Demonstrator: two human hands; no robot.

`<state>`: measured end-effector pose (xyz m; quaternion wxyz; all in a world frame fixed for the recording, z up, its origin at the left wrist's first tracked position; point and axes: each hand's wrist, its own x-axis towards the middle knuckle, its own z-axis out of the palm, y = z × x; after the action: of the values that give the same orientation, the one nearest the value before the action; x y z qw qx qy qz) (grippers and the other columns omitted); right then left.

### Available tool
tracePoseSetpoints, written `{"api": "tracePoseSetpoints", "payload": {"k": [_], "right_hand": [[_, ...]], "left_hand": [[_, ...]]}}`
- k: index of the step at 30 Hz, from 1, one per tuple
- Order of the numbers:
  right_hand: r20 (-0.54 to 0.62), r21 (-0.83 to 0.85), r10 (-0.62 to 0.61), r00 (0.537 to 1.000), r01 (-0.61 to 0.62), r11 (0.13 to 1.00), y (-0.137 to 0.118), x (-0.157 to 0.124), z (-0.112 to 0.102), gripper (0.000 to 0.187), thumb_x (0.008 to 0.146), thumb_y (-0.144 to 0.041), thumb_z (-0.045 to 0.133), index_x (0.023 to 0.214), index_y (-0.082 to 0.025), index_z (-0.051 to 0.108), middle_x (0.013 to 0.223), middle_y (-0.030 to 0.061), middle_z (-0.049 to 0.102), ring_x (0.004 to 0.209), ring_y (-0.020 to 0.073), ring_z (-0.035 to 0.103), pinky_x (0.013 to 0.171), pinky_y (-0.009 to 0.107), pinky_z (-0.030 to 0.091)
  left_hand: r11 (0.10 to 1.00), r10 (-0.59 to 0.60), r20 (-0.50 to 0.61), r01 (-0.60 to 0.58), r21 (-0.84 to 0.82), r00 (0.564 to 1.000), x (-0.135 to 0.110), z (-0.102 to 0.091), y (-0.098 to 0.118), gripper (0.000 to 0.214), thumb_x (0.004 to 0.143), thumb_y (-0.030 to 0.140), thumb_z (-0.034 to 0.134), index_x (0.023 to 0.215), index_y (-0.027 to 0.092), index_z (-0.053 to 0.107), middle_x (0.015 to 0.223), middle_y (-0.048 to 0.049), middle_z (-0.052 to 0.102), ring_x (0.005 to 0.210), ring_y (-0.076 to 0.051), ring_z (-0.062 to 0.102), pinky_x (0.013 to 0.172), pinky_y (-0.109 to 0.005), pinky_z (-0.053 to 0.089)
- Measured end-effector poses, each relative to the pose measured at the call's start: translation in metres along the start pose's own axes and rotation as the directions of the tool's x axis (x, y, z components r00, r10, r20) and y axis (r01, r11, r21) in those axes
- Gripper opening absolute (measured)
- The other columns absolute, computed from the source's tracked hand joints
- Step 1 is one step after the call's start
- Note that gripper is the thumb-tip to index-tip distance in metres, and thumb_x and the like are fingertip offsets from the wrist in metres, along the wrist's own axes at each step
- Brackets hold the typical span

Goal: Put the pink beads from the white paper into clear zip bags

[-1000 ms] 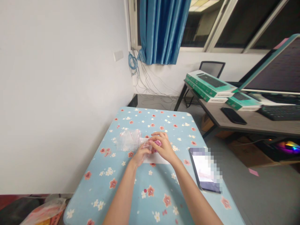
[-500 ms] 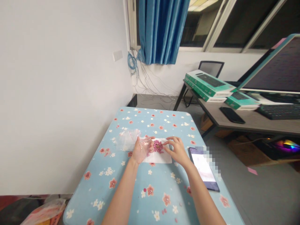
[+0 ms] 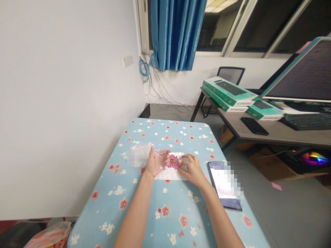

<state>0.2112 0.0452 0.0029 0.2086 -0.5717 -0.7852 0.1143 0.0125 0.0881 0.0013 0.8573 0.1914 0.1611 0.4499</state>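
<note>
A round cluster of small pink beads (image 3: 173, 161) lies on a white sheet (image 3: 172, 174) between my hands. My left hand (image 3: 155, 164) is palm up at the cluster's left side. Its fingers curl around a clear plastic bag (image 3: 159, 157), thumb raised. At the right edge of the beads, my right hand (image 3: 191, 169) has thumb and fingers bent together in a pinch. Something thin and dark shows at its fingertips, too small to name. More clear plastic bags (image 3: 138, 156) lie flat just left of my left hand.
The table (image 3: 144, 206) has a blue flowered cover with a few loose pink bits near the front. A lit phone (image 3: 224, 186) lies by my right forearm. The desk (image 3: 232, 124) at right holds keyboard boxes (image 3: 230, 91), a black phone (image 3: 254, 126) and a monitor (image 3: 302, 72).
My right fingers have drawn closer together and lower at the right edge of the beads. My left hand stays around the plastic, turned slightly. The view has shifted a little.
</note>
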Motion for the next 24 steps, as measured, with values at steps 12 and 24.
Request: {"api": "tracePoseSetpoints", "payload": {"k": [12, 24], "right_hand": [[-0.149, 0.283, 0.023, 0.988, 0.020, 0.959, -0.008, 0.026, -0.016, 0.014, 0.082, -0.035, 0.059, 0.082, -0.025, 0.068, 0.111, 0.0071, 0.060, 0.111, 0.0270, 0.046, 0.098, 0.047, 0.033], [-0.188, 0.496, -0.046, 0.981, 0.135, 0.858, -0.053, 0.062, -0.028, 0.017, 0.085, -0.038, 0.056, 0.086, -0.025, 0.066, 0.111, 0.0061, 0.061, 0.113, 0.0245, 0.048, 0.103, 0.048, 0.025]], "left_hand": [[0.996, -0.011, -0.039, 0.015, 0.087, 0.999, 0.003, 0.002, -0.004, 0.076, 0.079, 0.072, 0.036, 0.089, 0.005, 0.068, 0.063, -0.0085, 0.060, 0.050, -0.013, 0.051, 0.050, -0.026, 0.035], [0.991, 0.046, -0.136, -0.028, 0.132, 0.990, 0.003, 0.004, -0.008, 0.061, 0.078, 0.068, 0.046, 0.077, 0.011, 0.066, 0.058, -0.0058, 0.061, 0.048, -0.014, 0.054, 0.049, -0.025, 0.035]]}}
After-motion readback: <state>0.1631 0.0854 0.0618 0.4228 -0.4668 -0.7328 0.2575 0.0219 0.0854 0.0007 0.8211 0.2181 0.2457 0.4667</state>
